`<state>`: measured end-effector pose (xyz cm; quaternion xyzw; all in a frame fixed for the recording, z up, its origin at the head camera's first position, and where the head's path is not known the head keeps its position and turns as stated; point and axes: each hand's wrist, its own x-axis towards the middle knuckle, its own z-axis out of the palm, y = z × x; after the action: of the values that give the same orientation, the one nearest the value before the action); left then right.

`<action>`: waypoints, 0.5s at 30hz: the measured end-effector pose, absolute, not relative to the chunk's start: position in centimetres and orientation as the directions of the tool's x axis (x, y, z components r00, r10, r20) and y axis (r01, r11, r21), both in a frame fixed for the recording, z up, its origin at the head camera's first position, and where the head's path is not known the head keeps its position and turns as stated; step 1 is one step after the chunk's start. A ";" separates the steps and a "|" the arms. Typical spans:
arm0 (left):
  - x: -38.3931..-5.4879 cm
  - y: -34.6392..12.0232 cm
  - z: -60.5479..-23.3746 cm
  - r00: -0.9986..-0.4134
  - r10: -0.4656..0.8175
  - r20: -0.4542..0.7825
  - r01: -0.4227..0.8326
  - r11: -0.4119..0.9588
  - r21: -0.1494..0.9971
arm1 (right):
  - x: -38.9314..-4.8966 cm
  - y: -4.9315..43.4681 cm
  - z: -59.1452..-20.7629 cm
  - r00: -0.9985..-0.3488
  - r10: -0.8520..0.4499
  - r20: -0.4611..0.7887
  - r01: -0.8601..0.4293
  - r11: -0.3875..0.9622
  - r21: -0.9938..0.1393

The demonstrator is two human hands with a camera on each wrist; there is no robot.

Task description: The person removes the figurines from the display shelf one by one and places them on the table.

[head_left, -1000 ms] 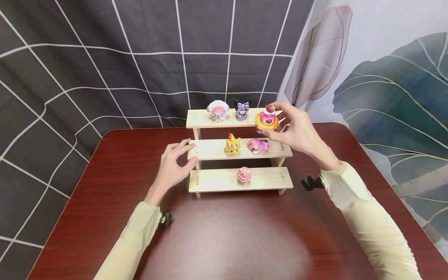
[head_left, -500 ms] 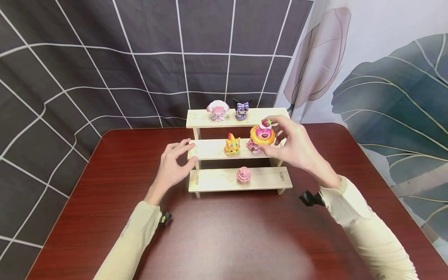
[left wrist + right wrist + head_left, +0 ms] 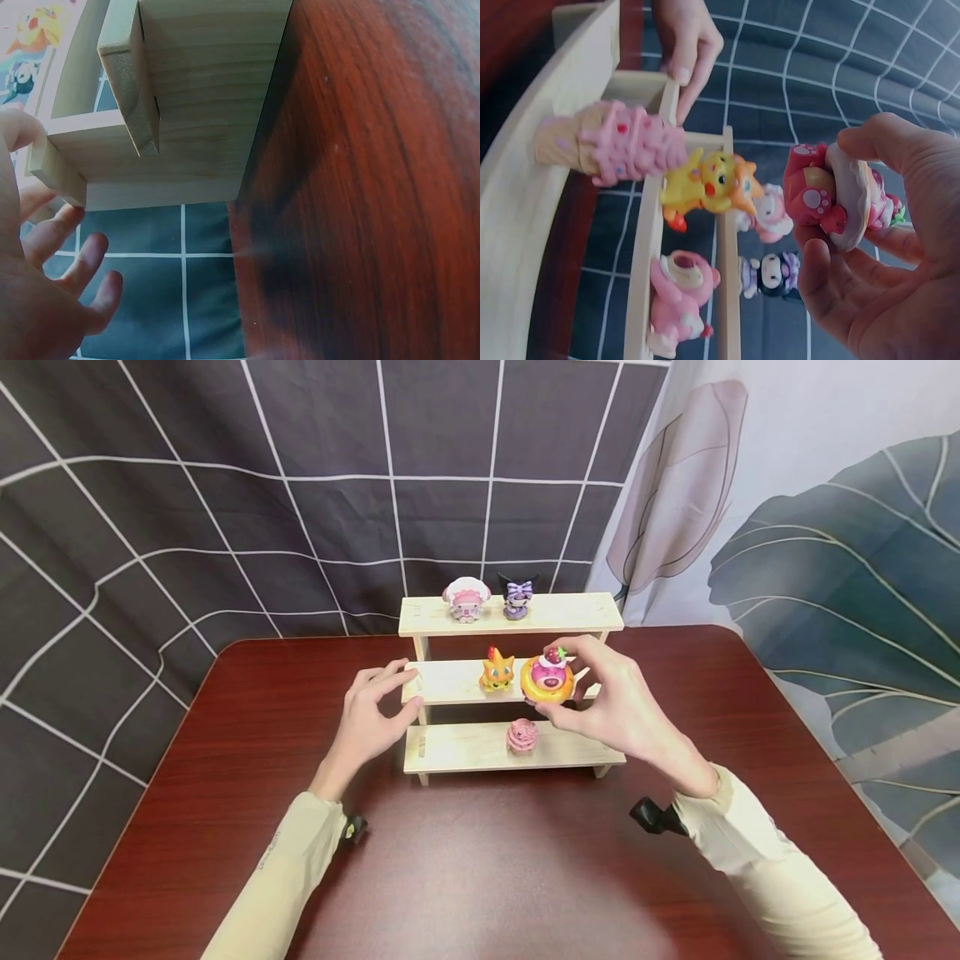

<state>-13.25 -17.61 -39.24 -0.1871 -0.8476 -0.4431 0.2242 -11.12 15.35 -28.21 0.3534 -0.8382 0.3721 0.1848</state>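
My right hand [image 3: 618,697] pinches a pink bear figurine with a yellow ring and a strawberry on top [image 3: 549,679]. In the right wrist view it is held off the shelves, its pawed feet showing. My left hand [image 3: 371,718] grips the left end of a three-tier wooden shelf stand [image 3: 450,683], thumb at the front edge of the middle tier. In the left wrist view its other fingers spread loosely beside the wood. A yellow figurine [image 3: 497,670] stands on that tier. Near it, a lying pink bear figurine [image 3: 681,300] is hidden behind the held one in the head view.
The top tier bears a white-and-pink figurine [image 3: 466,600] and a black-and-purple one [image 3: 517,597]. On the bottom tier stands a pink swirled figurine [image 3: 522,737]. Everything is on a reddish-brown table [image 3: 480,860], with a dark grid-patterned curtain [image 3: 315,510] behind.
My right hand has brought the strawberry-topped bear figurine from before the top tier down, forward and slightly left, to in front of the middle tier. The left hand stays put.
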 end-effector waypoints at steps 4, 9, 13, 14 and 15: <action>-13.2 -17.6 -39.2 -0.830 0.121 0.545 0.517 0.535 0.668 | -10.4 14.8 -28.6 -0.680 -0.459 0.572 -0.733 0.459 -0.503; -13.2 -17.7 -39.1 -0.835 0.123 0.536 0.511 0.535 0.673 | -9.6 14.0 -29.4 -0.667 -0.474 0.575 -0.745 0.427 -0.513; -13.2 -17.6 -39.1 -0.841 0.121 0.528 0.503 0.534 0.679 | -8.9 13.3 -30.0 -0.662 -0.494 0.564 -0.749 0.400 -0.528; -13.1 -17.6 -39.0 -0.842 0.120 0.526 0.501 0.535 0.680 | -8.8 13.1 -30.1 -0.662 -0.498 0.560 -0.748 0.396 -0.532; -13.1 -17.6 -39.0 -0.842 0.120 0.525 0.500 0.536 0.680 | -8.6 13.0 -30.3 -0.661 -0.501 0.558 -0.748 0.394 -0.533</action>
<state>-13.13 -17.60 -39.00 -0.1822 -0.8500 -0.4457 0.2135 -8.61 12.96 -30.25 0.3809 -0.8203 0.3972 0.1555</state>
